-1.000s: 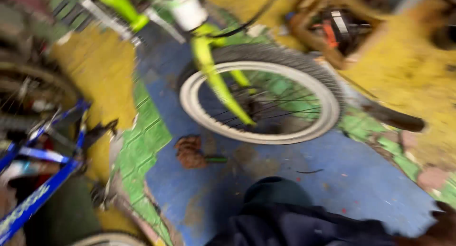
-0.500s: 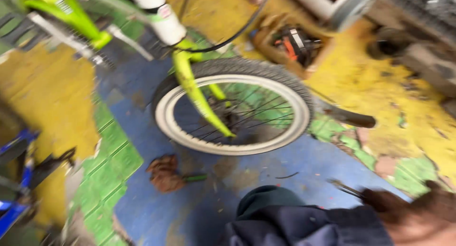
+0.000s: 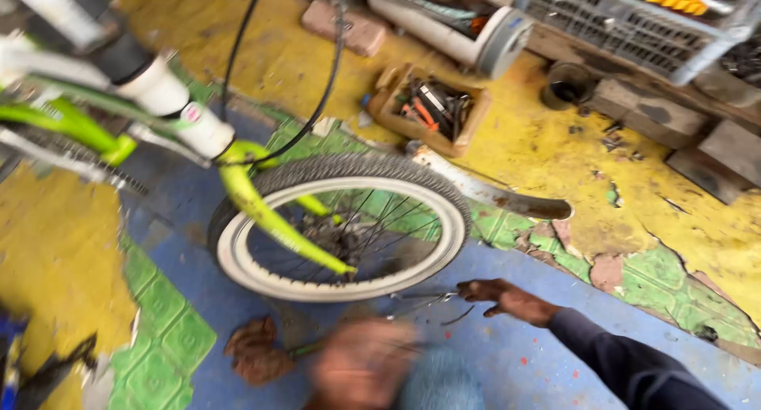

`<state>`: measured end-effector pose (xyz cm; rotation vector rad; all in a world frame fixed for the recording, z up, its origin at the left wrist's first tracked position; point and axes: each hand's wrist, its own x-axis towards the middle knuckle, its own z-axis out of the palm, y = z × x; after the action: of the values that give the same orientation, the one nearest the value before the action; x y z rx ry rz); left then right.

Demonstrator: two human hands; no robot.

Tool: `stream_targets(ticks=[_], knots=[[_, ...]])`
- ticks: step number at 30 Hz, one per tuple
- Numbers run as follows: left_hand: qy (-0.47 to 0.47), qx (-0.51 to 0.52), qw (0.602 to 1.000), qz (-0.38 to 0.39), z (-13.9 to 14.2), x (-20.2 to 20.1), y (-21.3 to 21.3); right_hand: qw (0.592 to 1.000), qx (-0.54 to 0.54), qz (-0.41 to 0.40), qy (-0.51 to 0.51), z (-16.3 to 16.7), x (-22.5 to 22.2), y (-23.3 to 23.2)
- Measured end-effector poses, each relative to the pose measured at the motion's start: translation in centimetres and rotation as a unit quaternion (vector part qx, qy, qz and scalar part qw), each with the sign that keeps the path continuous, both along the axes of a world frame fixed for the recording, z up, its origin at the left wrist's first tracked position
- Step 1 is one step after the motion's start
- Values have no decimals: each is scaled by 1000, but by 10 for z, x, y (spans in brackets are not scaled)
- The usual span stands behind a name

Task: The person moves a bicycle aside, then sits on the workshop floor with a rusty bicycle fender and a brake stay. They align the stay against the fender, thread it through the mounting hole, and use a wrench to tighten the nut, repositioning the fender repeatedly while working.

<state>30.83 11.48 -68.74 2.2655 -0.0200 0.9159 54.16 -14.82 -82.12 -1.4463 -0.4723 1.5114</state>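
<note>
Two hands [image 3: 507, 299] reach near a bicycle wheel [image 3: 341, 228], wooden toolbox [image 3: 428, 109] beyond.

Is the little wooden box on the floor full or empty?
Full: the open-topped wooden box on the yellow floor is packed with dark and orange tools.

Cracked floor [image 3: 571, 152], painted yellow, blue and green, flaking in patches. Resting on it: a bicycle wheel [image 3: 341, 228] with white rim and grey tyre, a wooden box of tools [image 3: 432, 109], a brick [image 3: 349, 26], a dark curved mudguard [image 3: 495, 194], a brown rag [image 3: 255, 350], a grey crate [image 3: 634, 26].
</note>
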Motion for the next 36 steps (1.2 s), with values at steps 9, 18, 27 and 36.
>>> stream_targets(ticks=[9, 18, 27, 36], knots=[[203, 74, 956, 200, -132, -128, 183, 890, 157, -279, 324, 65, 54, -34], [502, -143, 838, 156, -36, -79, 203, 858, 240, -265, 370, 124, 48, -24], [234, -61, 963, -117, 82, 95, -52, 937, 265, -214, 81, 194, -32, 34], [370, -496, 609, -496, 107, 263, -196, 713, 169, -579, -358, 195, 93, -108]])
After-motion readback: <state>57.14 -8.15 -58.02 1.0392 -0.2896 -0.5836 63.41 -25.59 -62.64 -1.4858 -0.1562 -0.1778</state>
